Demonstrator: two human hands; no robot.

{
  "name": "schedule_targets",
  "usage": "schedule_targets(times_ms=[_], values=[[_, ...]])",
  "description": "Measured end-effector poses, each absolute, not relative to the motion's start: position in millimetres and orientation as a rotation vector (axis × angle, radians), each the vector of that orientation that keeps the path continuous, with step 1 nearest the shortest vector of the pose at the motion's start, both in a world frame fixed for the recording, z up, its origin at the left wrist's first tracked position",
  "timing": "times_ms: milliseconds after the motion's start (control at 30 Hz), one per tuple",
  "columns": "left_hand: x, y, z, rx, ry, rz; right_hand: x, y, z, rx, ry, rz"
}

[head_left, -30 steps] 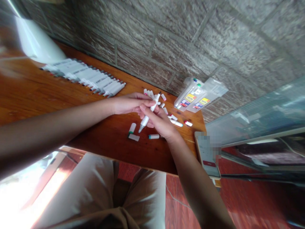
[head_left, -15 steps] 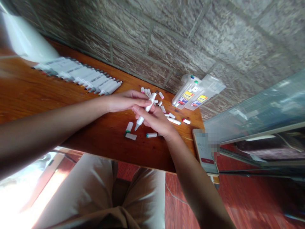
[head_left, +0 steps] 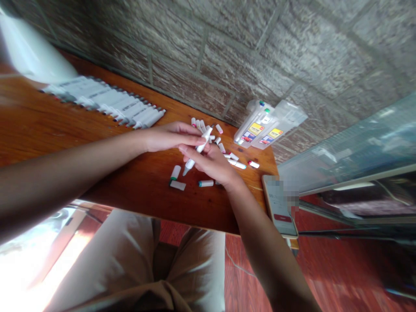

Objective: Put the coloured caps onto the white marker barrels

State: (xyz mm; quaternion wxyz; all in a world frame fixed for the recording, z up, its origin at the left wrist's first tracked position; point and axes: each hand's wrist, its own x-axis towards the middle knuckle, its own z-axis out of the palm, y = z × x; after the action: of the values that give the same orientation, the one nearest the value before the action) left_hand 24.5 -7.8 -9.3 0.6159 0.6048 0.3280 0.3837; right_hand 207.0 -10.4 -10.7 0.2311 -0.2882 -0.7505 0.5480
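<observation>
A white marker pen (head_left: 202, 146) slants between my hands above the table, its greyish lower tip pointing down toward me. My left hand (head_left: 177, 136) pinches it near the upper end. Lower down, the fingers of my right hand (head_left: 212, 162) are closed round its barrel. Loose white marker caps with coloured bands lie about: a green-banded cap (head_left: 175, 172), a cap on its side (head_left: 178, 185) and a teal-banded cap (head_left: 206, 183) are nearest me. Several more caps (head_left: 199, 125) lie behind my hands, and a pen (head_left: 236, 164) rests right of them.
A long row of white markers (head_left: 107, 102) lies at the left on the wooden table (head_left: 139, 173). An opened clear plastic case (head_left: 255, 130) stands by the stone wall (head_left: 182, 65). A phone (head_left: 280, 206) lies at the right edge; a white lamp-like shape (head_left: 35, 52) is far left.
Both hands keep their hold on the marker pen. The dark tip seen at its upper end before now looks white. Otherwise little differs beyond a slight shift of the view.
</observation>
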Motion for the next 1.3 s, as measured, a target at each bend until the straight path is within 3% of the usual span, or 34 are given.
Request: schedule_targets(times_ms=[1300], values=[[23.1,-7.6,-11.8,1.353,0.738,0.796,206.0,-10.9,-10.1,-0.877,-2.145,1.449]])
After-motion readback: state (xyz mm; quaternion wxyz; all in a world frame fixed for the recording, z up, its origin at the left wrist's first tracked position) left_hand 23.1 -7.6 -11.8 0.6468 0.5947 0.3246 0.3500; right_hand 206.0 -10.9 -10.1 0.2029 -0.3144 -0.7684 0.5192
